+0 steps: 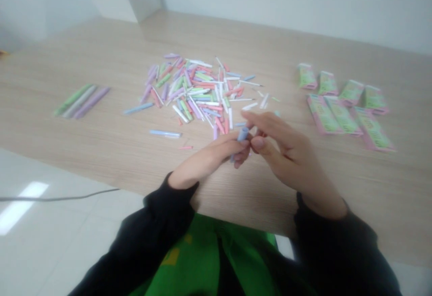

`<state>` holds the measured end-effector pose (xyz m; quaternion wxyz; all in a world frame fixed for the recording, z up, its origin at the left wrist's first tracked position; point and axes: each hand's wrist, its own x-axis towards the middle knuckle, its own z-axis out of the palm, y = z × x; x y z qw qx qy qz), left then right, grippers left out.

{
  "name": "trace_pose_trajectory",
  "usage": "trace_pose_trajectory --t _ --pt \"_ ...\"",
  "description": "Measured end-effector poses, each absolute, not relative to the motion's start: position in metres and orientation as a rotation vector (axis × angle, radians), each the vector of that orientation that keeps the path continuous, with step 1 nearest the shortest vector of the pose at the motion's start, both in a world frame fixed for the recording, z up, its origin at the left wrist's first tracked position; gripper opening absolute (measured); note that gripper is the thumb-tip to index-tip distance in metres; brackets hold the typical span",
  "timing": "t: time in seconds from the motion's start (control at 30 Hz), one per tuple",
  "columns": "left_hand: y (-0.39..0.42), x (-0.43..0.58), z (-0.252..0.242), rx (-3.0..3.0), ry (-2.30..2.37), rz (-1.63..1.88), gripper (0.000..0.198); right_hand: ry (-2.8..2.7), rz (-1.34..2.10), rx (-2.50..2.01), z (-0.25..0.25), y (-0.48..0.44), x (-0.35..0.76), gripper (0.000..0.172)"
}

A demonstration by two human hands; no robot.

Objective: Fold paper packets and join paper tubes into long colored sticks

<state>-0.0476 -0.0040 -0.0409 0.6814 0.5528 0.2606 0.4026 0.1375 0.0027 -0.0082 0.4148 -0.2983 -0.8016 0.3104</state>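
From where I stand, the person's two hands are close together above the worktop point(243, 201). The left hand point(216, 154) has its fingers closed around a blue tube point(243, 134), whose upper end sticks out between them. The right hand point(286, 147) is half curled just beside this tube, thumb and forefinger apart; the view is blurry, so I cannot tell whether it pinches something small. Beyond the hands there lies a loose pile of coloured pen parts point(192, 91). Well to their left are three long tubes point(82, 101), and to their right, several green-pink boxes point(342, 115).
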Motion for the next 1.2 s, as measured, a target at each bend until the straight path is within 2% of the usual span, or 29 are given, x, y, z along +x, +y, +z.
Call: trace_pose_trajectory --t 0.13,0.53,0.7,0.9,1.03,1.2 --pt "-0.001 -0.046 -0.035 1.155 0.46 0.929 0.034 -1.867 0.907 -0.855 -0.011 0.003 0.139 0.044" --pt "-0.004 -0.05 -0.022 1.111 0.414 0.975 0.022 -1.753 0.913 -0.83 -0.012 0.005 0.137 0.031" --pt "-0.006 -0.054 -0.025 1.127 0.417 0.942 0.02 -1.771 0.932 -0.798 -0.014 0.004 0.138 0.032" --pt "-0.011 -0.059 -0.034 1.422 0.581 1.012 0.019 -1.861 0.823 -0.757 -0.009 -0.004 0.136 0.027" --pt "-0.011 -0.063 -0.03 1.724 0.689 1.015 0.01 -1.958 0.674 -0.672 -0.01 -0.007 0.135 0.033" --pt "-0.007 -0.066 -0.03 1.936 0.635 1.055 0.013 -2.049 0.549 -0.587 -0.009 -0.009 0.133 0.034"
